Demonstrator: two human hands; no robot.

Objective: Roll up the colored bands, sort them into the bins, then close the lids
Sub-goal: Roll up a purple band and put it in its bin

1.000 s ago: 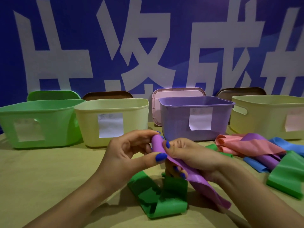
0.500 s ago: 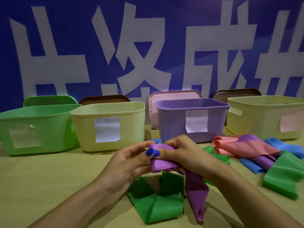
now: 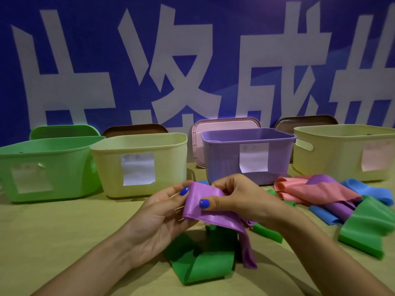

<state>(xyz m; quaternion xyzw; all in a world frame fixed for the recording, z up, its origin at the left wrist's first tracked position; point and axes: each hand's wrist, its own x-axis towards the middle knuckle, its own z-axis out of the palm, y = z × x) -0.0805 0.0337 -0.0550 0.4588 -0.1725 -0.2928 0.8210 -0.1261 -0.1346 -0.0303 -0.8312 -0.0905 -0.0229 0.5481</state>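
Head camera view shows your left hand (image 3: 162, 218) and your right hand (image 3: 241, 199) together above the tan table (image 3: 53, 231), and both grasp the purple stretchy rubber band (image 3: 205, 212). You pinch its partly rolled end between thumbs and curled fingers; the loose tail hangs down below your right hand to the table. Under the hands lies a flat green rubber band (image 3: 203, 268), folded in loops. To the right is a pile of loose bands (image 3: 333, 199) in pink, purple, blue and green, smooth and thin. Behind stand four open plastic bins in a row: a green bin (image 3: 64, 167), a pale yellow bin (image 3: 171, 163), a purple bin (image 3: 222, 159) just behind your hands, and another pale yellow bin (image 3: 333, 154), each with a paper label. Lids lean behind them against the blue wall. Compared with half a second ago, the hanging tail is shorter and the held part is flatter and wider.
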